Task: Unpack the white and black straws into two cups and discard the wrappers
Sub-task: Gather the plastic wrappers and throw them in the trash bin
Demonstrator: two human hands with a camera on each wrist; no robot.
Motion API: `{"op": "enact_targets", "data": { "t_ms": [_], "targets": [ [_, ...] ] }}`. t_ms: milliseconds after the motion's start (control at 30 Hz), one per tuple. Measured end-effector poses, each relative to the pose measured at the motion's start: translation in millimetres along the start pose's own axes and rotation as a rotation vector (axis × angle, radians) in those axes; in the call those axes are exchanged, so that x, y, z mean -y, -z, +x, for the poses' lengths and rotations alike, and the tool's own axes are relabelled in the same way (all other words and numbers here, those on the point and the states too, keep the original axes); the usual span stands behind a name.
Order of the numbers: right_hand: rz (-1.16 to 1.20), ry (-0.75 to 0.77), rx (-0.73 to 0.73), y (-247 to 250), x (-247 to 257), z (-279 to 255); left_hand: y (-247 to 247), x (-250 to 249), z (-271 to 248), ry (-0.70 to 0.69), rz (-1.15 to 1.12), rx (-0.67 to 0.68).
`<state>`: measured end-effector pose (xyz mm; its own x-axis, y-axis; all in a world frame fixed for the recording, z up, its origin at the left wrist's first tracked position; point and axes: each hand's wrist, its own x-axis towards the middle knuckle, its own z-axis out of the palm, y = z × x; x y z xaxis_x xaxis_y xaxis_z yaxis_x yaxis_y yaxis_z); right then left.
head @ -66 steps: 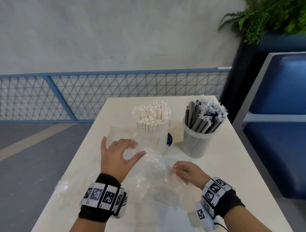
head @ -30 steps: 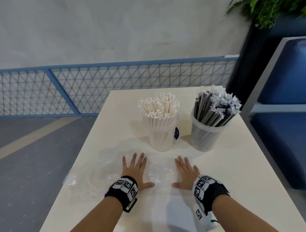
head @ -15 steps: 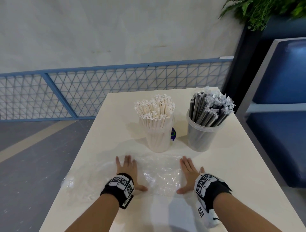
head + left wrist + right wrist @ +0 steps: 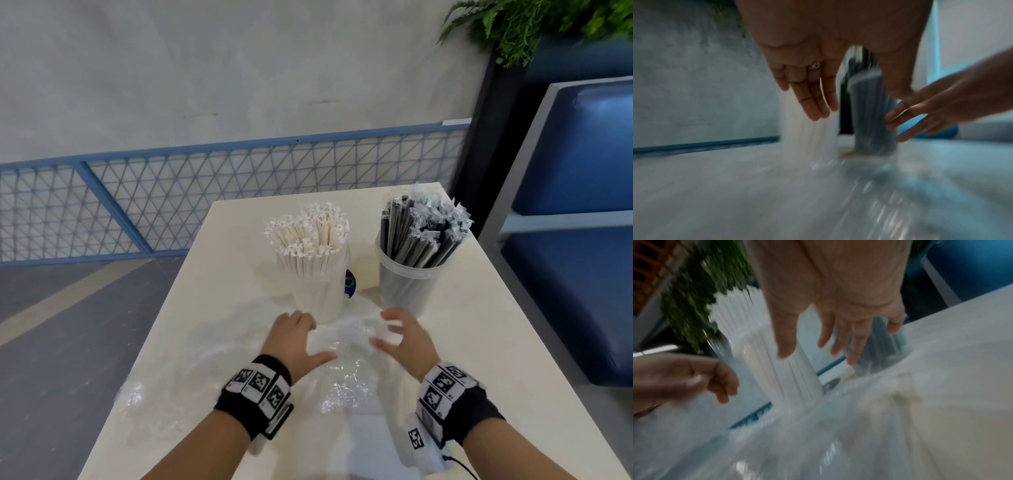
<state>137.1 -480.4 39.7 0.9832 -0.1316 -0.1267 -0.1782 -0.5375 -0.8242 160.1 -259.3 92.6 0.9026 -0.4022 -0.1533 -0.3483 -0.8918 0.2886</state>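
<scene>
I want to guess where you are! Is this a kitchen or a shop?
Probably a cafe: two cups packed with wrapped straws, a blue padded bench seat by the table, and a potted fern.

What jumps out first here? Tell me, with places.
Two cups stand side by side at the table's far end: white straws bristle from the left one, black straws from the right. Just in front, the left hand and right hand, both open, hover over crinkled clear wrappers on the cream table.

Table [image 4: 479,342] w/ two cups [image 4: 320,294], clear wrappers [image 4: 346,377].
</scene>
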Motion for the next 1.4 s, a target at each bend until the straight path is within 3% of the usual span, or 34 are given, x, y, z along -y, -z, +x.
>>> {"op": "enact_targets", "data": {
  "t_ms": [33,100,167,233,300,433,533,633,733,867,933,1000,1100,1200,1333,1400],
  "targets": [
    [0.154,0.047,-0.191,9.1,4.0,1.0,6.8,-16.7,3.7,-0.057,-0.160,-0.083],
    [0.241,0.114,-0.499,27.6,10.7,7.9,18.8,-49.3,15.7,-0.145,-0.393,-0.130],
    [0.270,0.130,-0.638,45.9,20.7,18.2,27.3,-77.5,35.0,-0.194,-0.537,-0.119],
    [0.289,0.137,-0.678,62.6,27.1,30.6,35.0,-100.4,59.1,-0.208,-0.634,-0.115],
    [0.203,0.145,-0.647,76.9,30.8,44.7,38.3,-113.6,89.3,-0.179,-0.668,-0.116],
    [0.302,0.160,-0.391,95.0,34.0,64.5,41.0,-117.7,136.9,-0.054,-0.779,-0.068],
    [0.237,0.235,-0.344,101.3,31.7,68.6,37.4,-112.2,158.4,-0.102,-0.748,-0.013],
    [0.217,0.219,-0.344,101.5,34.7,70.1,33.0,-110.6,168.3,-0.131,-0.697,-0.056],
    [0.296,0.261,-0.367,102.6,42.7,70.5,37.0,-120.1,168.3,-0.159,-0.867,-0.124],
    [0.485,0.420,-0.399,114.6,60.3,71.6,58.3,-133.8,167.8,-0.236,-1.058,-0.199],
    [0.447,0.488,-0.445,118.6,63.7,74.1,68.0,-136.5,167.1,-0.257,-1.097,-0.278],
    [0.357,0.479,-0.478,118.9,60.8,76.8,71.7,-134.6,165.9,-0.254,-1.045,-0.341],
    [0.395,0.360,-0.382,115.1,51.7,76.9,74.7,-130.1,158.7,-0.234,-0.927,-0.395],
    [0.268,0.285,-0.305,110.8,42.4,80.2,76.2,-130.9,153.2,-0.360,-0.870,-0.485],
    [0.121,0.189,-0.288,107.1,35.0,88.2,77.5,-141.3,157.3,-0.464,-0.553,-0.480],
    [0.136,0.182,-0.282,107.0,33.6,89.1,70.4,-141.6,160.6,-0.408,-0.505,-0.420]
  ]
}}
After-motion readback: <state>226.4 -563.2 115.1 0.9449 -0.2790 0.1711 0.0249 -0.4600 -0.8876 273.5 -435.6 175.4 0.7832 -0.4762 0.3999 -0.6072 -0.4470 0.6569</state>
